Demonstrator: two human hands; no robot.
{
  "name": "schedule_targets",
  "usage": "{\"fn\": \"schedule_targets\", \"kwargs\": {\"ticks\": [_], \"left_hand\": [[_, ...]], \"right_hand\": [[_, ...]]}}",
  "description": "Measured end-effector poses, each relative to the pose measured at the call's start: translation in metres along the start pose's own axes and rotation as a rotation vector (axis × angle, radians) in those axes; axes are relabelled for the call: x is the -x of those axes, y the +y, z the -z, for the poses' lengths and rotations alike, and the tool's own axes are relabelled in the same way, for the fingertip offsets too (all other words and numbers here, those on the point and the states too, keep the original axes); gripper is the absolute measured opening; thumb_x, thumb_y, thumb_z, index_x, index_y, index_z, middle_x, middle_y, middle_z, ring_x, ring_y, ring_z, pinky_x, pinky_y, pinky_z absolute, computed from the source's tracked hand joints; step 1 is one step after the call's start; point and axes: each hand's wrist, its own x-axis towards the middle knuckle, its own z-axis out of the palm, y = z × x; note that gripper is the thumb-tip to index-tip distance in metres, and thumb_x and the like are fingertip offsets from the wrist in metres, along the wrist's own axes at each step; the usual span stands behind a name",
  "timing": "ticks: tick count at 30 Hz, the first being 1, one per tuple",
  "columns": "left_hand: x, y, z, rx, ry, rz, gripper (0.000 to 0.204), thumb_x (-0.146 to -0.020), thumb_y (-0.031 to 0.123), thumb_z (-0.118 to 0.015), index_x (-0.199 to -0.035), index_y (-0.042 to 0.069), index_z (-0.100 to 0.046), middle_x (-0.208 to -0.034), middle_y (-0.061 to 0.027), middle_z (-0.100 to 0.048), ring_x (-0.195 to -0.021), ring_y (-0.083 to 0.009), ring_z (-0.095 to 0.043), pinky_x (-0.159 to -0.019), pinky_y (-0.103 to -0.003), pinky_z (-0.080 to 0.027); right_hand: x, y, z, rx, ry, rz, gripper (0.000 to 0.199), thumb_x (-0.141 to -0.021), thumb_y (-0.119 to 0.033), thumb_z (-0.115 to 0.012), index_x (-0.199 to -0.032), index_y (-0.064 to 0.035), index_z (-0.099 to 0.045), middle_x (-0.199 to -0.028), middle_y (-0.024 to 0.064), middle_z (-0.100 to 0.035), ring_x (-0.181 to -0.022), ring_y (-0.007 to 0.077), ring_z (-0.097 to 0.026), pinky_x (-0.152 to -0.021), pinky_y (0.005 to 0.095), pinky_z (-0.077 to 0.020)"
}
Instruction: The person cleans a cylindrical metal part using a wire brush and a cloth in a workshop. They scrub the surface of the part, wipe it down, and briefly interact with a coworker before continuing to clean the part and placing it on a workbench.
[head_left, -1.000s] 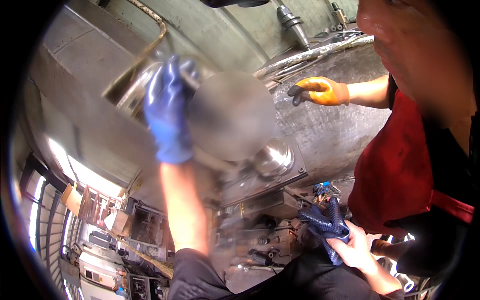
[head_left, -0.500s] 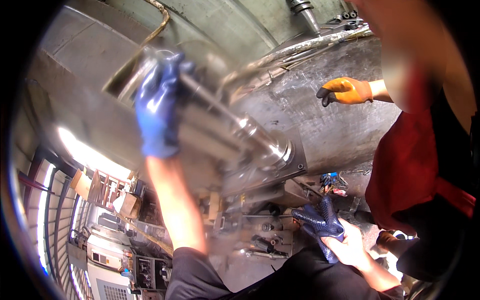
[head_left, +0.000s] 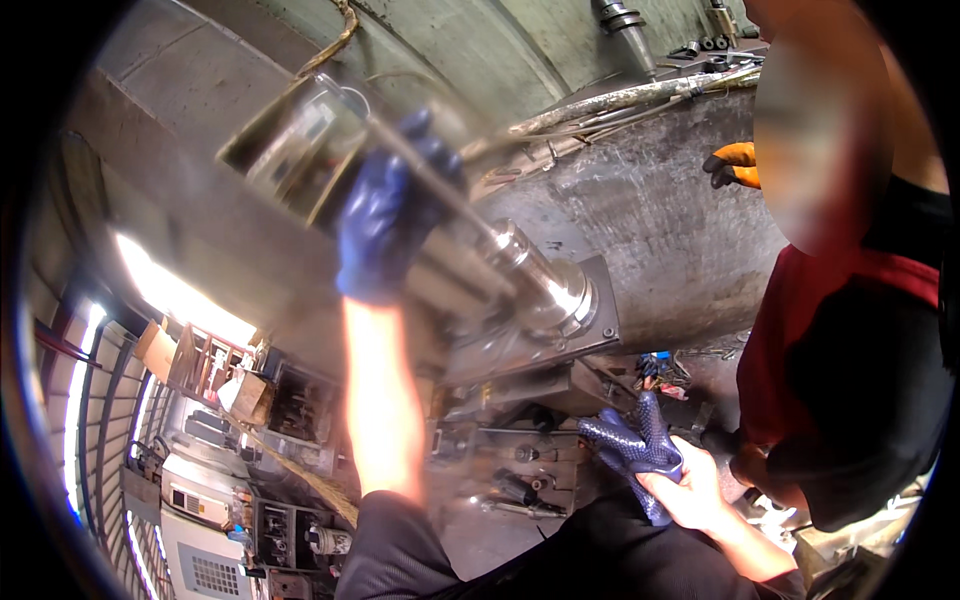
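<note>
My left hand (head_left: 390, 215), in a blue glove, is raised with its fingers curled over the grey head of a machine (head_left: 470, 300). The hand is blurred. A shiny steel spindle (head_left: 548, 285) sticks out of the head just right of it, and a thin rod (head_left: 440, 190) crosses by the fingers. At the lower right, my bare right hand (head_left: 695, 492) holds a loose blue textured glove (head_left: 632, 440) by its cuff, close to the machine's lower parts.
A big rough grey metal plate (head_left: 650, 225) lies behind the spindle. A co-worker in a red and black top (head_left: 850, 360) stands at the right, an orange-gloved hand (head_left: 735, 165) on the plate. Pipes and tool holders (head_left: 620, 20) lie beyond. Cabinets and machines (head_left: 200, 500) show lower left.
The view has swung, so the spindle now sits nearer the middle. My left hand stays on the machine head. The co-worker's orange-gloved hand has drifted right. My right hand keeps the blue glove.
</note>
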Motion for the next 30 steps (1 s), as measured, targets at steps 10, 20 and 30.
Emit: {"fn": "schedule_targets", "kwargs": {"ticks": [10,20,30], "left_hand": [[-0.005,-0.03,0.023,0.318,-0.164,0.081,0.039,-0.098,0.026,-0.07,-0.131,0.01,-0.057,-0.109,-0.0034,-0.062,-0.108,-0.0252,-0.058,-0.108,-0.051,-0.044],[0.004,-0.033,0.008,0.404,-0.103,0.07,0.049,-0.1,0.025,-0.065,-0.142,0.003,-0.052,-0.119,-0.009,-0.062,-0.118,-0.0286,-0.058,-0.117,-0.05,-0.042],[0.048,-0.021,-0.03,-0.397,0.307,-0.082,0.052,-0.103,0.022,-0.062,-0.147,-0.002,-0.05,-0.132,-0.0162,-0.066,-0.123,-0.0273,-0.065,-0.111,-0.041,-0.049]], "right_hand": [[0.005,0.006,-0.003,0.012,0.004,0.029,0.019,-0.09,-0.005,-0.074,-0.108,-0.0005,-0.069,-0.092,-0.001,-0.067,-0.083,0.0072,-0.059,-0.075,0.0253,-0.0487],[0.006,0.014,-0.006,0.067,-0.03,0.068,0.025,-0.093,-0.013,-0.074,-0.115,-0.0049,-0.066,-0.08,-0.0019,-0.065,-0.064,0.0067,-0.057,-0.058,0.0242,-0.0444],[0.015,0.004,-0.008,0.141,-0.085,0.056,0.033,-0.093,-0.013,-0.076,-0.122,-0.002,-0.066,-0.099,0.0042,-0.072,-0.089,0.0104,-0.064,-0.081,0.0296,-0.0528]]}}
